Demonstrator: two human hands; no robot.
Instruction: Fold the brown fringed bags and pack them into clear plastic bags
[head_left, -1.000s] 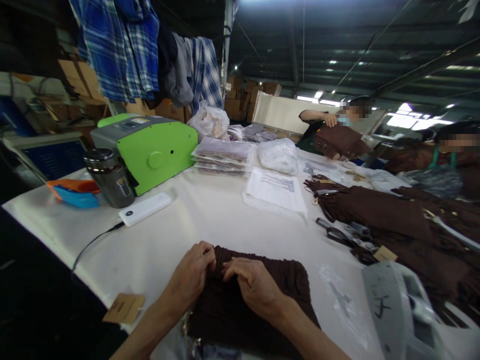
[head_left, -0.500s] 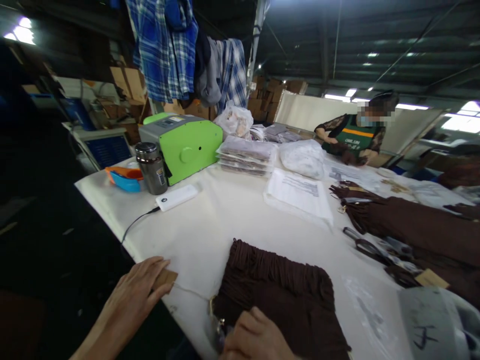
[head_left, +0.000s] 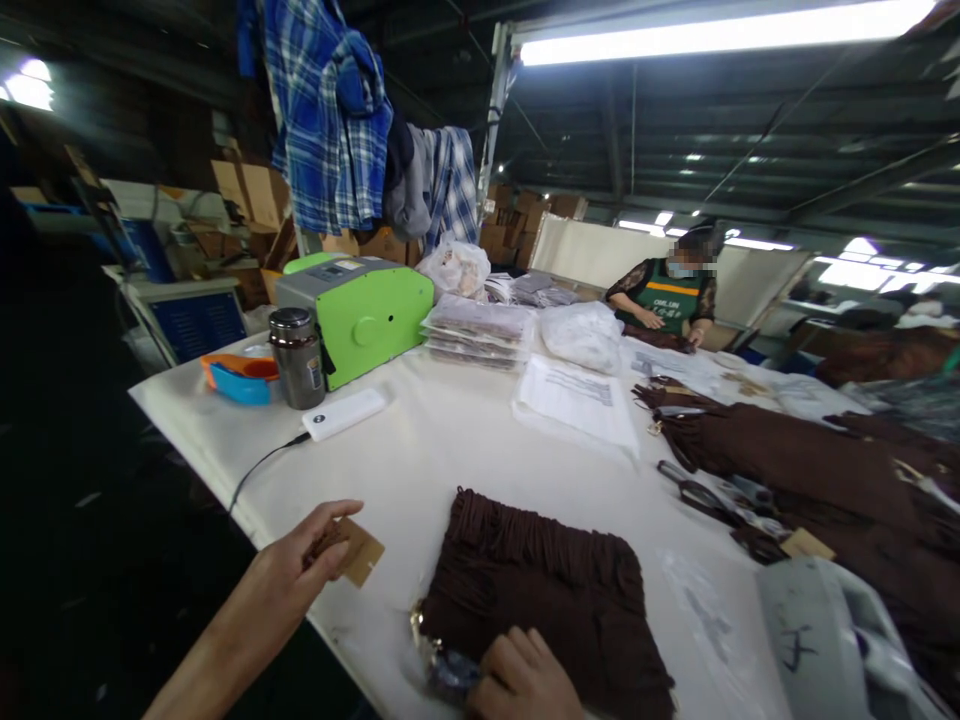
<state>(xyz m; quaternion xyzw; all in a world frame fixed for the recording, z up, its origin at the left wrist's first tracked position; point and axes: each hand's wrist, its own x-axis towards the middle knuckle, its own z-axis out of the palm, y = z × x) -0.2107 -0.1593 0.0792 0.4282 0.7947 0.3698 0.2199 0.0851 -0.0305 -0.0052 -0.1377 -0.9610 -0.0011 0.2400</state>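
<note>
**L hand [head_left: 289, 575] on tan tag [head_left: 364, 556]; R hand [head_left: 529, 678] at brown fabric item [head_left: 555, 570]**

Brown fabric item lies flat on white table [head_left: 427, 440], directly ahead of R hand & to the right of L hand, which is apart from it. Handling (est.): light, soft, limp, low slip; not fragile, but gathered far edge [head_left: 551, 522] may snag. Rec. hold: both far corners, or palm under body; avoid lifting by gold-tone hardware [head_left: 417, 622] at left edge. Tan tag: prob. stiff, thin card; hold by edges.

L hand: thumb & fingers pinch tan tag near table edge. R hand: fingers curled at near side of item, beside dark glossy piece [head_left: 454, 672]; can't tell if gripping anything.

Surroundings: R of item, clear plastic piece [head_left: 709, 615], then grey device [head_left: 799, 630]. Beyond item, printed sheets [head_left: 577, 405] w/ bagged stack [head_left: 480, 335] behind. Far L: white unit [head_left: 345, 413] w/ black cable [head_left: 259, 465], tumbler [head_left: 298, 360], green machine [head_left: 375, 325]. Far R: brown garments [head_left: 757, 450]. Across table: co-worker [head_left: 667, 300] w/ green apron.
</note>
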